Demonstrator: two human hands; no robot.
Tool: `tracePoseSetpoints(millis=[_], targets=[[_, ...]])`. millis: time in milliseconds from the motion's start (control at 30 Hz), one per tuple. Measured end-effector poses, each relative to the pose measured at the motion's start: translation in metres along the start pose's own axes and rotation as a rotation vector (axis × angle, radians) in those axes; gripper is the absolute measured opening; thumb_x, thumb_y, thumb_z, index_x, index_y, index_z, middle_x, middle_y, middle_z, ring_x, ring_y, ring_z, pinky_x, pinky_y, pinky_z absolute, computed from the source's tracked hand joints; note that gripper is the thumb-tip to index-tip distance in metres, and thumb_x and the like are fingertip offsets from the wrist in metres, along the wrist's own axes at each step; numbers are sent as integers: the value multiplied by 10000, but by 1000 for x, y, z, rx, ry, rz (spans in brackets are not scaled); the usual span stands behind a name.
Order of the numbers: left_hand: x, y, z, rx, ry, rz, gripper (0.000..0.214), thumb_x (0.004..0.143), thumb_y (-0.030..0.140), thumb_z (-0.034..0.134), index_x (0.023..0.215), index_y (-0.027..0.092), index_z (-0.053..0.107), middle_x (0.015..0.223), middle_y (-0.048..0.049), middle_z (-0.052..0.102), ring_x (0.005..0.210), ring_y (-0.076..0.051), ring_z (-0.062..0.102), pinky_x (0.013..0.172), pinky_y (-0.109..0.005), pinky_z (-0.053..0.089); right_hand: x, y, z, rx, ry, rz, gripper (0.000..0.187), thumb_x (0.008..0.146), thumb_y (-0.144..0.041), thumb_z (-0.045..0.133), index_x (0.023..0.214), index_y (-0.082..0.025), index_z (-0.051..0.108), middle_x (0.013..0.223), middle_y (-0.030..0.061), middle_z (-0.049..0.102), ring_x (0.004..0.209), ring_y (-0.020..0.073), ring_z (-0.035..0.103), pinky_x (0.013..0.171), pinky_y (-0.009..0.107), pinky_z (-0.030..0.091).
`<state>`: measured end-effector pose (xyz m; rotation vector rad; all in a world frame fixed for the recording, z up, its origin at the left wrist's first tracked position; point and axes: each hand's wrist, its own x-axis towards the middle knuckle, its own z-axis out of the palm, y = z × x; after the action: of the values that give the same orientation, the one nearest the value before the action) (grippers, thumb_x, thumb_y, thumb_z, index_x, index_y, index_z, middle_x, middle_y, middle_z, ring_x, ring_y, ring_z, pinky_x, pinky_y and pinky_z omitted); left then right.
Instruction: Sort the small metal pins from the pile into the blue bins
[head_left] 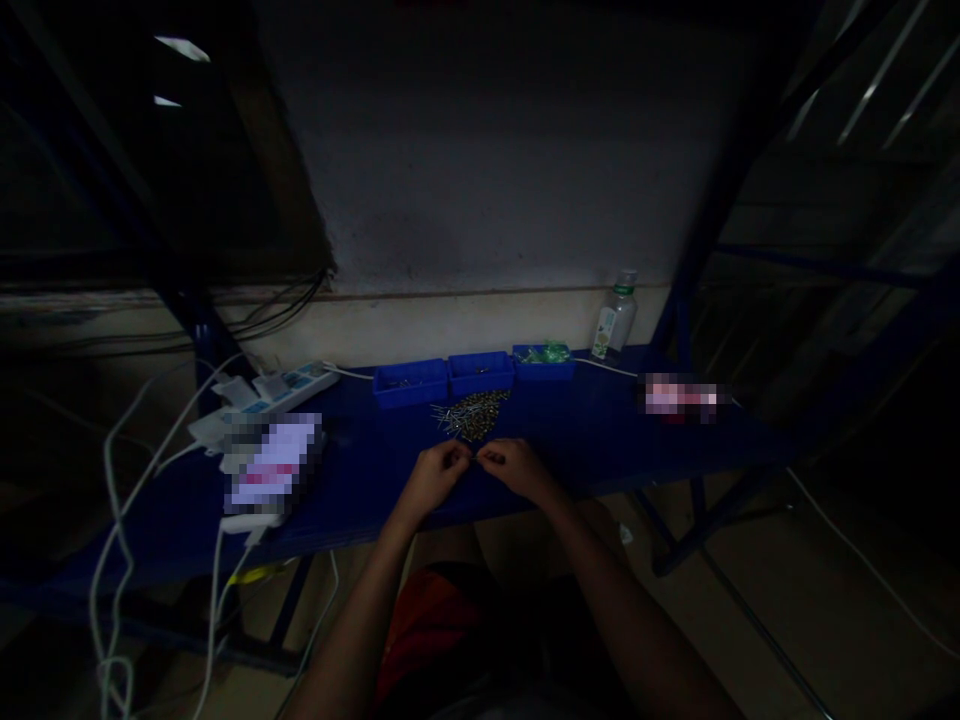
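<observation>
- White cables (120, 540) hang and loop at your far left, dropping past the left end of your blue bench (592, 425).
- Right of them, a white power strip (259, 408) lies slantwise on the bench with plugs in it.
- Just nearer to you lies a flat object (277, 465) masked by pixel blocks, its upper face pale violet with a pink band; what it is, you cannot tell.
- Along the far side, the left blue bin (411, 383) holds a few small metal bits.
- Your left hand (435, 475) is over the near part of the bench, its grip pinched at the fingertips.
- Beyond your hands, between them and the bins, spreads a loose heap: thin silvery pins (452, 421) mostly to the left, brass-coloured pieces (491, 407) mostly to the right.
- A small thin piece (474, 458) shows between your two hands, grasped in both grips; its exact form is too dark to read.
- Behind the heap, the middle blue bin (480, 374) has small bits inside.
- Your right hand (512, 463) faces the left one, fingertips pinched on that same piece.
- Farther right, the right blue bin (544, 367) holds crumpled green plastic (551, 352).
- A clear bottle (616, 322) with a green neck band stands upright near the wall (480, 200).
- At the bench's right end sits a pink, pixel-masked item (679, 397).
</observation>
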<state>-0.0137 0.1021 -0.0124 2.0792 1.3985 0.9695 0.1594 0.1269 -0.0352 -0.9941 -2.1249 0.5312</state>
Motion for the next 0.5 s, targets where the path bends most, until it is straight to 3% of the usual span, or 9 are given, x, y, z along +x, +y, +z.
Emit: tracePoseSetpoints(millis=[300, 500], targets=[[1, -5, 2, -28, -29, -25, 281, 771, 325, 503, 929, 142, 645, 763, -34, 656, 676, -153, 575, 617, -229, 422, 0, -2, -1, 52, 46, 11, 136, 828, -199, 501, 829, -187, 636, 827, 18, 659, 758, 126, 593, 686, 213, 418], [2, -10, 3, -32, -38, -12, 247, 762, 297, 520, 915, 147, 644, 728, -21, 640, 636, -138, 554, 574, -212, 407, -1, -3, -2, 60, 54, 22, 148, 841, -225, 492, 828, -194, 637, 824, 18, 661, 751, 128, 596, 692, 214, 413]])
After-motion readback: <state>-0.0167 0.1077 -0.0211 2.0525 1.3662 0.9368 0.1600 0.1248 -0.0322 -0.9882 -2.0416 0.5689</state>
